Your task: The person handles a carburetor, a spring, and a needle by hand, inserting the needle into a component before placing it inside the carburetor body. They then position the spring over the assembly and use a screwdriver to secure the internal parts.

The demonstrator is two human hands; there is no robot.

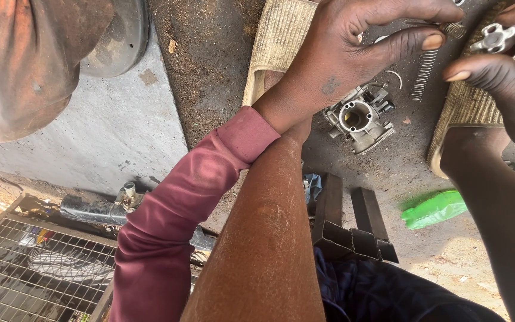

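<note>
Dirt ground (222, 71) holds a carburettor (359, 118); hands pinch, left (341, 53) seemingly a spring (427, 71), right (502, 77) a metal fitting (494, 37).

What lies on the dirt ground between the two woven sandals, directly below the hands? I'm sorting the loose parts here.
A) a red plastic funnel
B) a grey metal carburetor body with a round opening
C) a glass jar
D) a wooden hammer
B: the grey metal carburetor body sits on the dirt ground between the woven sandals, its round bore facing up.
</note>
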